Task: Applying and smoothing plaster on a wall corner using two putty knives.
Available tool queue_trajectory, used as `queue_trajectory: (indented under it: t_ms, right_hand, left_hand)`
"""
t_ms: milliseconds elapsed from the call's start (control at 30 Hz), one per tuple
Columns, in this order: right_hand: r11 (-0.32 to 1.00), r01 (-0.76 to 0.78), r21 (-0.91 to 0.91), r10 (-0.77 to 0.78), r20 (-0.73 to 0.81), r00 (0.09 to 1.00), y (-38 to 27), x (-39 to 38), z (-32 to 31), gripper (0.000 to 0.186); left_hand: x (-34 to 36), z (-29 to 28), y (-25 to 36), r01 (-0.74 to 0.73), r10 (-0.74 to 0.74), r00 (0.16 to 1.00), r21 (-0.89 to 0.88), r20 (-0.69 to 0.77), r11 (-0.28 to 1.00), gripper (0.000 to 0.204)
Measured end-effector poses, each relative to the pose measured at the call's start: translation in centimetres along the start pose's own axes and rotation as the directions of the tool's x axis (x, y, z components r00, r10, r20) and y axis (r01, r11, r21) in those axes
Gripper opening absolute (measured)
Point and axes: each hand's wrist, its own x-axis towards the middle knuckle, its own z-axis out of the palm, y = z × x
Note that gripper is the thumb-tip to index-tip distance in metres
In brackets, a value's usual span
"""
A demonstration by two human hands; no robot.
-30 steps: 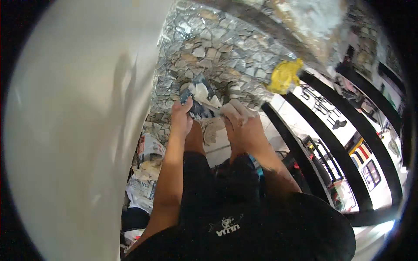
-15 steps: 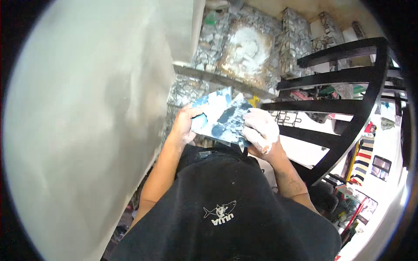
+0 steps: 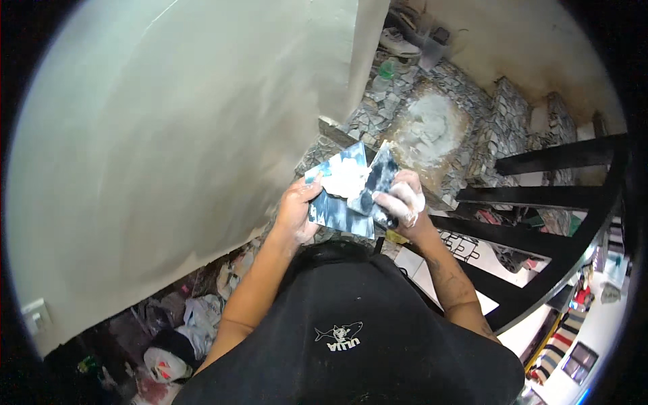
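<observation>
Bit boxed in: got a pale wall (image 3: 202, 121) close on the left, black railing slats (image 3: 540, 197) crowding the right, a white powder patch (image 3: 432, 125) on the stone floor (image 3: 388, 101) ahead, and heaped cloth (image 3: 202, 317) low left. Holding a blue plate (image 3: 337, 212) just past the black shirt (image 3: 358, 283), clamped by its left side in the left hand (image 3: 295, 208), loaded with white paste (image 3: 345, 177), running longways out from the chest. Gripping a dark blade (image 3: 379, 177) in the right hand (image 3: 406, 199), overlapping the plate's right side, slanting with its far end toward the powder. Can't tell if touching.
</observation>
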Motion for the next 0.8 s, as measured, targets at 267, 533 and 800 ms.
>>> queue_trajectory:
  t_ms: [267, 533, 800]
  right_hand:
    - [0.655, -0.219, 0.723, 0.323, -0.005, 0.947, 1.3, 2.0, -0.2, 0.045]
    - [0.813, -0.176, 0.555, 0.158, 0.081, 0.984, 2.6, -1.3, 3.2, 0.055]
    - [0.061, -0.403, 0.913, 0.759, 0.22, 0.613, 0.9, 1.4, 3.1, 0.061]
  left_hand:
    - [0.1, 1.4, -0.6, -0.302, 0.305, 0.944, 0.039, -0.124, 0.952, 0.031]
    - [-1.0, 3.6, -1.0, -0.449, 0.442, 0.858, 0.038, -0.263, 0.893, 0.023]
    - [-0.3, -1.7, 1.0, -0.598, 0.613, 0.706, 0.166, -0.354, 0.784, 0.02]
